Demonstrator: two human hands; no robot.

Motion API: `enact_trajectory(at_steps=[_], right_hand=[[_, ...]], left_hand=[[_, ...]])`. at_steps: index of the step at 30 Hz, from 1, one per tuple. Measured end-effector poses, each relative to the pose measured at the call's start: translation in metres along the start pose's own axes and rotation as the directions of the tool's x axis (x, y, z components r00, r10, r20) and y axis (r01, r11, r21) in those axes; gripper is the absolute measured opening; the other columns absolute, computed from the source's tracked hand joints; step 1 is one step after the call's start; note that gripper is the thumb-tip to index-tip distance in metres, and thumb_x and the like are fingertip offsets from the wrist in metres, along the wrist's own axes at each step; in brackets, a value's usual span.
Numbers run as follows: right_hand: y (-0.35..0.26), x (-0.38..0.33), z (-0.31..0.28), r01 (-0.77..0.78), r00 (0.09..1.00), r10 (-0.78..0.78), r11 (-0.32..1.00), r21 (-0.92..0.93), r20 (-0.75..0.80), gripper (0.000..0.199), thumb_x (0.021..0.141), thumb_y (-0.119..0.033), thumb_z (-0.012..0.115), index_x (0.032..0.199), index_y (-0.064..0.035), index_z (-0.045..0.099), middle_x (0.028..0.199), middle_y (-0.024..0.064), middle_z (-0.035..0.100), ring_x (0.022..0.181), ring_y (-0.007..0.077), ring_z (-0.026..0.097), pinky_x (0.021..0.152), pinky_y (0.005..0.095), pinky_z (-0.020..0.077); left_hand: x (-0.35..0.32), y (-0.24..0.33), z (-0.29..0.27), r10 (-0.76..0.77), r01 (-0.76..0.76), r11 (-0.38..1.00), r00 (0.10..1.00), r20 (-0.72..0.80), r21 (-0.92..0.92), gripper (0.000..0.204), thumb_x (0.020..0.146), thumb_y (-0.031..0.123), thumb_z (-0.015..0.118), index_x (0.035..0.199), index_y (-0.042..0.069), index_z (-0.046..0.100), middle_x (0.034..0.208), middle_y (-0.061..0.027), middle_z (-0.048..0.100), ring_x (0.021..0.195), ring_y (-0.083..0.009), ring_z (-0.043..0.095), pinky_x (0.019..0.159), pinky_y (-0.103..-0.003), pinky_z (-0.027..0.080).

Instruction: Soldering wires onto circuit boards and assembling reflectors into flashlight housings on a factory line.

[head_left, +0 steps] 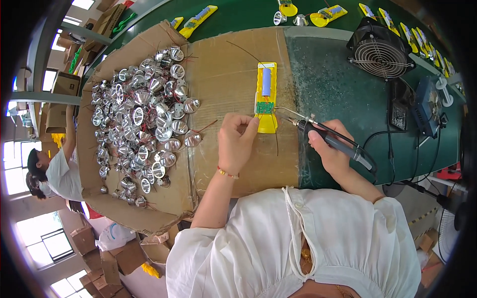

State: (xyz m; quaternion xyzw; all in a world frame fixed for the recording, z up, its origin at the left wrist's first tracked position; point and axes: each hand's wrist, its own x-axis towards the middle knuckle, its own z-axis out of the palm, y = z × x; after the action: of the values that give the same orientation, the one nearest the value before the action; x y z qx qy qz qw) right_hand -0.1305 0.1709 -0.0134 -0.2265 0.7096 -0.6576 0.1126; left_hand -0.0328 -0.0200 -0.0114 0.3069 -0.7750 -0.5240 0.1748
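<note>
A yellow torch half-shell (266, 94) lies on the cardboard sheet (228, 69), with a blue battery cell (267, 82) and a small green circuit board (265, 107) inside it. My left hand (235, 136) pinches a thin wire at the shell's lower end, beside the board. My right hand (329, 149) grips a soldering iron (323, 135) whose bent metal tip reaches to the board's right edge. Thin dark wires run from the shell across the cardboard.
A cardboard tray (99, 149) at the left holds several silver reflector cups (141, 116) with red leads. A black fan (380, 48) and a soldering station (427, 107) stand on the green bench at the right. More yellow shells (198, 20) lie along the far belt. Another person (54, 171) is far left.
</note>
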Motion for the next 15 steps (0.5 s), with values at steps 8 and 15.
enact_trajectory(at_steps=[8,15], right_hand=[[-0.0011,0.0039,0.0095,-0.053,0.999,0.053,0.996,0.074,0.005,0.016,0.075,-0.011,0.069,0.078,-0.0019,0.055,0.064,0.0008,0.057,0.057,0.0041,0.050,0.050,0.0206,0.0404],[0.0017,0.0062,0.0103,-0.076,0.997,0.073,0.992,0.104,0.033,0.014,0.077,-0.008,0.067,0.079,-0.0018,0.054,0.065,0.0017,0.058,0.057,0.0043,0.050,0.051,0.0195,0.0408]], left_hand=[[0.0018,-0.0008,-0.0020,-0.037,0.038,0.999,0.999,0.037,-0.004,0.012,0.079,0.008,0.064,0.078,-0.003,0.061,0.084,-0.0091,0.057,0.069,-0.0140,0.056,0.061,-0.024,0.047],[0.0045,-0.0029,-0.0016,-0.033,0.034,0.999,0.998,0.046,-0.020,0.012,0.078,0.009,0.064,0.078,-0.003,0.062,0.083,-0.0092,0.058,0.068,-0.0138,0.057,0.061,-0.024,0.047]])
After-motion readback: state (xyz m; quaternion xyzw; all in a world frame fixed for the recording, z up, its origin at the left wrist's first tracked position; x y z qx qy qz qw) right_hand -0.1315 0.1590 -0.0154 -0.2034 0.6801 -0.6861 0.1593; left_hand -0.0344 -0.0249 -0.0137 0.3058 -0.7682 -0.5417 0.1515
